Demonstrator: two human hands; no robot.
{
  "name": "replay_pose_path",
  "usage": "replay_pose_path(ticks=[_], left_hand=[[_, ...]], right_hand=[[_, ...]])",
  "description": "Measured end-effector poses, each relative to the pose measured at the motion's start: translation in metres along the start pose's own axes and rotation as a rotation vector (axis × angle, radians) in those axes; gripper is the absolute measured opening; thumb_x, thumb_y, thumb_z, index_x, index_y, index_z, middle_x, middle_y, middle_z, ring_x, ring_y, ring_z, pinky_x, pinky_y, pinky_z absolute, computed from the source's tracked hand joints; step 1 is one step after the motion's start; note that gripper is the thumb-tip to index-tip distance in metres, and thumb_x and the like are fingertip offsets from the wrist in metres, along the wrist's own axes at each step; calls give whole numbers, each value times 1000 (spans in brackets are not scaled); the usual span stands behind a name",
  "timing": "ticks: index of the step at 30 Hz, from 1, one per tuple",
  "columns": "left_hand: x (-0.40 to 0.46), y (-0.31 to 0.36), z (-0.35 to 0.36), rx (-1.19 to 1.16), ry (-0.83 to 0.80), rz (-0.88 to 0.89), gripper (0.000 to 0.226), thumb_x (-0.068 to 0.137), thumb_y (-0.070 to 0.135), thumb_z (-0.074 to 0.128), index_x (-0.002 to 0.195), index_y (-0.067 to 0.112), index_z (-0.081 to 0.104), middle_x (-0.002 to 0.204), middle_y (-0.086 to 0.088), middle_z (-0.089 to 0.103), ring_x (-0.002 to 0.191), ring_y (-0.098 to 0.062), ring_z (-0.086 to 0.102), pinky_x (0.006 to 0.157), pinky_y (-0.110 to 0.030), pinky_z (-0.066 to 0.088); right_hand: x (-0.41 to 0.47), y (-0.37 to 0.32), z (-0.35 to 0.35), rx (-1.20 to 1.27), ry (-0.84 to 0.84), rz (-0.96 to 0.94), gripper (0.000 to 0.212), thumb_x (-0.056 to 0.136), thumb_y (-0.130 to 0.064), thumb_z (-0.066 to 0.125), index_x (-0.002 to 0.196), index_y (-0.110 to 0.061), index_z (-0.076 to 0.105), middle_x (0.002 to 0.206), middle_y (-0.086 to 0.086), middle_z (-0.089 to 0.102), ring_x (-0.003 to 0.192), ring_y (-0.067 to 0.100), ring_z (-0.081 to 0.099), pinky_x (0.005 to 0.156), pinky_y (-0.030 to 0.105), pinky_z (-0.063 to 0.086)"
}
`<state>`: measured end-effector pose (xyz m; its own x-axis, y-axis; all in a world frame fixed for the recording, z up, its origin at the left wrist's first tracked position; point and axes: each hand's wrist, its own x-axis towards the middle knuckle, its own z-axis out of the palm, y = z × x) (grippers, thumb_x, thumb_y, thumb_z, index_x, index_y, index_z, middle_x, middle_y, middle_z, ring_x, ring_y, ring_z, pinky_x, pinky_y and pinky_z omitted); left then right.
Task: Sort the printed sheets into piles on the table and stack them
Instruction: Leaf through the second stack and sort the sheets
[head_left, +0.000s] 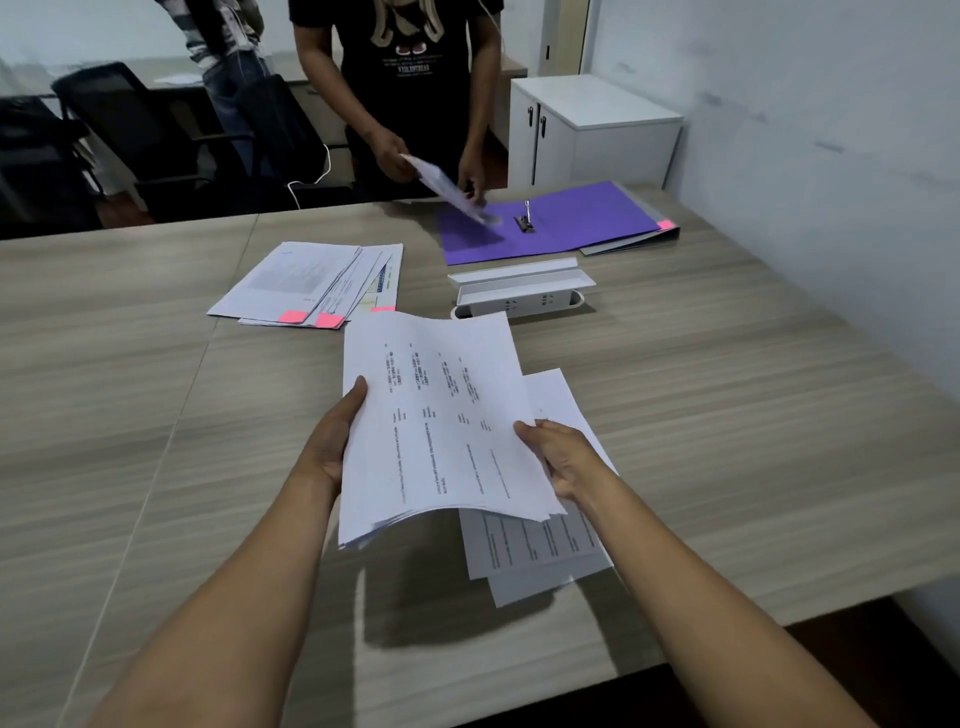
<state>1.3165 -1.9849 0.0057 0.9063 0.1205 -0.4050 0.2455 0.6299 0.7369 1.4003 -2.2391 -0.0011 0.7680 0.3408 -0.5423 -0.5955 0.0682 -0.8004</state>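
A bundle of printed sheets hangs above the wooden table, held at both side edges. My left hand grips its left edge, thumb on top. My right hand grips the right edge. Under the bundle, a small pile of printed sheets lies flat on the table, partly hidden. A fanned pile of sheets with pink sticky tabs lies further back on the left.
A white socket box with its lid up stands mid-table. Behind it lies an open purple ring binder. A person in a black shirt holds sheets over it. Office chairs and a white cabinet stand beyond.
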Motion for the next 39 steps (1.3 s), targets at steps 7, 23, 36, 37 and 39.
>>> replay_pose_path(ticks=[7, 23, 36, 37, 39], left_hand=[[-6, -1, -6, -11, 2, -12, 46, 86, 43, 57, 121, 13, 63, 108, -12, 72, 90, -28, 72, 75, -44, 59], [-9, 0, -4, -7, -16, -2, 55, 82, 44, 59, 127, 13, 60, 114, -14, 69, 93, -30, 70, 82, -47, 57], [-6, -4, -3, -20, -16, 8, 50, 81, 45, 61, 121, 14, 64, 111, -12, 72, 94, -30, 71, 73, -44, 58], [-6, -4, -4, -16, -24, 12, 50, 82, 44, 61, 121, 14, 63, 111, -13, 72, 94, -30, 71, 73, -45, 58], [-9, -3, -8, -10, -24, 24, 48, 84, 44, 59, 122, 14, 62, 109, -13, 72, 92, -30, 71, 74, -46, 58]], right_hand=[[2, 4, -36, -561, 391, -145, 28, 88, -6, 53, 102, 15, 63, 113, 26, 66, 108, 38, 62, 91, 40, 50], [-13, -5, 20, -326, -36, 133, 36, 88, -43, 61, 98, -9, 62, 95, 7, 67, 86, 24, 64, 84, 34, 53], [11, 5, -22, -365, 252, -149, 19, 85, -9, 57, 67, -7, 63, 85, 5, 59, 85, 16, 56, 77, 23, 42], [12, 6, -30, -431, 315, -150, 19, 84, -8, 56, 68, -1, 62, 81, 5, 55, 81, 15, 51, 72, 22, 38], [13, 5, -47, -546, 411, -126, 21, 84, -8, 54, 75, 7, 66, 76, 7, 56, 77, 18, 52, 68, 23, 36]])
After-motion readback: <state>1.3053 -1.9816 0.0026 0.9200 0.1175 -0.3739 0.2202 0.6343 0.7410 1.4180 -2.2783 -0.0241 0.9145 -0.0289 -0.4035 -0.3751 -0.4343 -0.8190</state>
